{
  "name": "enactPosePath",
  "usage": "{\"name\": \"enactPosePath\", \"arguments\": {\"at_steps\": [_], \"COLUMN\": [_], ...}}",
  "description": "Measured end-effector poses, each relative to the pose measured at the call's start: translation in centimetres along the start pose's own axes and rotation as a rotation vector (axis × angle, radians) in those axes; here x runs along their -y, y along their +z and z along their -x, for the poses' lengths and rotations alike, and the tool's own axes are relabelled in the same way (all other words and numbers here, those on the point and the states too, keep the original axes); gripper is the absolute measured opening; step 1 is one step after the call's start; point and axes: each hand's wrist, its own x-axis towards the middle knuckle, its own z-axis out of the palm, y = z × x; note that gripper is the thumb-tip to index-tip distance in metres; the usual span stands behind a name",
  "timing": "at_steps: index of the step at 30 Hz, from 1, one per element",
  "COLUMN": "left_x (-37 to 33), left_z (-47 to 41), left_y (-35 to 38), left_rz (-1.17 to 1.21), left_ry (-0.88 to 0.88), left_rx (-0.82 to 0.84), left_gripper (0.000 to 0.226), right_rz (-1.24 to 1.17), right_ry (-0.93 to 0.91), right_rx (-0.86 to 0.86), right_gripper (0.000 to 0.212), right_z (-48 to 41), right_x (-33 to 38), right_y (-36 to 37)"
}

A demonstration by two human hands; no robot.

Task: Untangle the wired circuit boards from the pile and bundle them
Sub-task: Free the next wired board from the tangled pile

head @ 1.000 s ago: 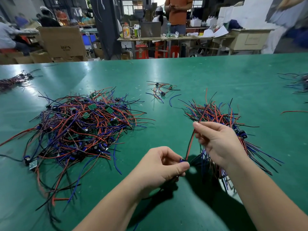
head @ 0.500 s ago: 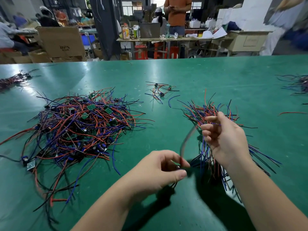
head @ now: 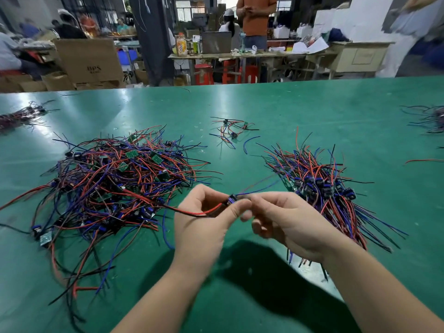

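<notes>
Evidently mid-untangling: left hand (head: 204, 219) and right hand (head: 290, 219) both pinch one wired board (head: 231, 200); next, pull its red wire (head: 192, 212) clear of the pile (head: 115, 186) towards the table's (head: 288, 104) left edge.

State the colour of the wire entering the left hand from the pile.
Red wire, head view.

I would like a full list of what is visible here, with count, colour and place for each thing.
table: one, green, foreground.
tangled pile: one, red, blue and black wires, green boards, left.
sorted bundle: one, same colours, right.
small cluster: one, red and black, centre back.
loose wire: one, blue, beside small cluster.
cardboard box: one, brown, behind table, left.
held board: one, dark, red wire, between both hands.
left hand: one, pinches held board.
right hand: one, fingers pinch held board.
</notes>
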Motion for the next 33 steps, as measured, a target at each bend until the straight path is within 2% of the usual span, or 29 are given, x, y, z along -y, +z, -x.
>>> {"name": "enactPosePath", "arguments": {"at_steps": [3, 7, 10, 12, 14, 17, 23, 29, 33], "left_x": [0.2, 0.1, -0.4, -0.6, -0.8, -0.4, 0.2, -0.1, -0.3], "left_z": [0.8, 0.7, -0.5, -1.1, -1.1, -0.3, 0.2, 0.7, 1.1], "left_y": [0.5, 0.3, -1.0, -1.6, -1.4, -0.7, 0.2, 0.8, 0.7], "left_rz": [0.003, -0.016, 0.133, 0.275, 0.332, 0.315, 0.285, 0.216, 0.161], "left_ry": [-0.016, -0.029, -0.168, -0.342, -0.466, -0.515, -0.591, -0.588, -0.588], "left_rx": [0.132, 0.367, 0.602, 0.574, 0.522, 0.547, 0.509, 0.527, 0.6], "left_gripper": [0.035, 0.027, 0.049, 0.039, 0.012, 0.029, 0.021, 0.036, 0.03], "right_rz": [-0.087, -0.165, -0.229, -0.215, -0.183, -0.06, 0.215, 0.087, -0.112], "right_ry": [-0.067, -0.077, -0.076, -0.062, -0.052, -0.052, -0.129, -0.217, -0.231], "right_rx": [-0.172, -0.236, -0.253, -0.227, -0.178, -0.103, -0.179, -0.355, -0.445], "right_gripper": [0.029, 0.011, 0.005, 0.004, 0.005, 0.013, 0.029, 0.022, 0.02], "right_z": [-0.5, -0.3, 0.1, 0.4, 0.6, 0.5, -0.2, -0.5, -0.6], "right_x": [-0.1, 0.5, 1.3, 1.7, 1.6, 0.9, -0.1, 0.1, 0.7], "right_y": [0.1, -0.3, -1.1, -1.3, -1.1, -0.6, -0.9, -1.5, -1.6]}}
